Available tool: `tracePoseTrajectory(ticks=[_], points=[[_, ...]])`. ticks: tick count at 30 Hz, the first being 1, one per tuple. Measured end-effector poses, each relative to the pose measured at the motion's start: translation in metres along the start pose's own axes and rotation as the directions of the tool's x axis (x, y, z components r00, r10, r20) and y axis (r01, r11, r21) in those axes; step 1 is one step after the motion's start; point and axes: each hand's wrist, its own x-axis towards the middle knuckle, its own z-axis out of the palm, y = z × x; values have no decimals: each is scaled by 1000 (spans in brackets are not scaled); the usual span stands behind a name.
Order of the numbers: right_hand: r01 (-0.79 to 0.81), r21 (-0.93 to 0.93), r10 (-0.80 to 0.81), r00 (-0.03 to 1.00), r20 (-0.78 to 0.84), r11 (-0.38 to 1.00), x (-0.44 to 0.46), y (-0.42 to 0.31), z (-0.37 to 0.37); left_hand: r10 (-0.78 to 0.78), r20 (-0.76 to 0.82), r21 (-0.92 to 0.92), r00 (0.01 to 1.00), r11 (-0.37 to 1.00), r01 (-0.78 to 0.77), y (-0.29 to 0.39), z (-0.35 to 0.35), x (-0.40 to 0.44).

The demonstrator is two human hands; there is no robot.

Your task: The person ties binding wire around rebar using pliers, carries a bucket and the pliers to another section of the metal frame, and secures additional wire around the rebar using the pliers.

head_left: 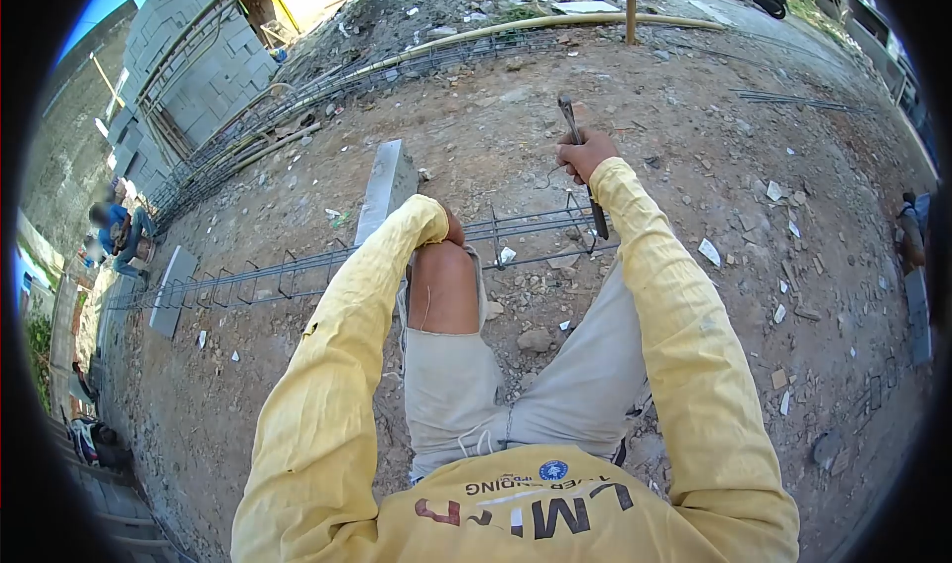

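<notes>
My right hand is closed around a pair of dark metal pincers, the head pointing away from me and the handles hanging down below my fist. A thin bent wire shows beside the fingers. Just below that hand lies the end of a long rebar cage, its bars ringed with stirrups. My left hand rests by my bare knee, its fingers hidden beyond the knee and the sleeve. Close to the left forearm, a grey concrete block stands under the cage.
Another block is under the cage's far left end, near a seated person. A second person is at the right edge. More rebar cages lie at the back. Stacked blocks rise at the upper left. Rubble litters the dirt.
</notes>
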Motion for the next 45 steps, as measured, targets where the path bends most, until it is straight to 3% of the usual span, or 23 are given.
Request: tracePoseTrajectory(ticks=[2,6,7,11,14,18,20,22,23,25,28,29,31,32,34,35,36,37,39,41,43,45], points=[[4,-30,-4,1000,-5,1000,2,2,2,-149,16,-247,989,957,149,50,-22,-51],[-21,-67,21,1000,2,998,8,5,6,-130,-173,-490,976,871,30,40,-14,-78],[-25,-77,25,1000,5,997,7,5,7,-20,-237,-521,971,846,-110,33,-11,-83],[-36,-81,38,999,21,996,7,6,9,14,-553,-497,833,797,-344,43,16,-123],[-30,-96,33,999,29,995,1,-1,10,-59,-613,-486,788,815,-317,70,15,-157],[-10,-101,13,999,29,995,5,5,8,-55,-652,-601,756,645,-472,86,34,-185],[-22,-118,25,1000,18,993,2,1,6,-8,-607,-661,795,561,-499,110,42,-212],[-30,-105,33,999,27,994,4,2,1,103,-366,-798,925,477,-369,139,54,-245],[-24,-59,27,998,51,998,5,3,-2,282,-410,-517,867,711,-476,148,60,-253],[-23,28,20,996,81,999,4,6,-10,421,-266,-311,867,814,-490,159,86,-257],[-60,141,42,991,129,988,-8,-4,-19,418,-110,-149,902,890,-431,164,93,-255],[-70,169,44,987,155,983,-14,-9,-22,390,15,-222,921,899,-377,162,83,-253],[-72,205,27,976,217,976,-23,-13,-30,422,-40,-327,906,851,-411,161,50,-248],[-74,221,17,969,248,972,-27,-15,-34,435,-68,-379,898,821,-426,159,31,-243],[-100,287,3,948,319,953,-39,-21,-42,409,-241,-302,880,830,-469,159,-18,-215],[-112,322,-2,942,334,940,-47,-26,-43,353,-481,-223,802,836,-502,160,-27,-195],[-121,356,-12,937,349,927,-52,-30,-44,286,-692,-139,662,848,-512,162,-33,-170],[-141,393,-14,931,366,909,-56,-33,-45,318,-805,48,502,876,-479,167,-37,-139],[-142,419,-5,944,331,897,-61,-38,-46,350,-844,98,407,846,-524,174,-46,-86],[-116,410,4,964,264,905,-59,-36,-51,365,-737,-186,568,699,-691,181,-52,-50],[-63,357,1,986,169,932,-50,-30,-61,301,-633,-406,713,656,-637,184,-61,-33],[-33,113,27,998,60,993,-35,-12,-73,252,-562,-517,788,637,-572,181,-63,-8]])
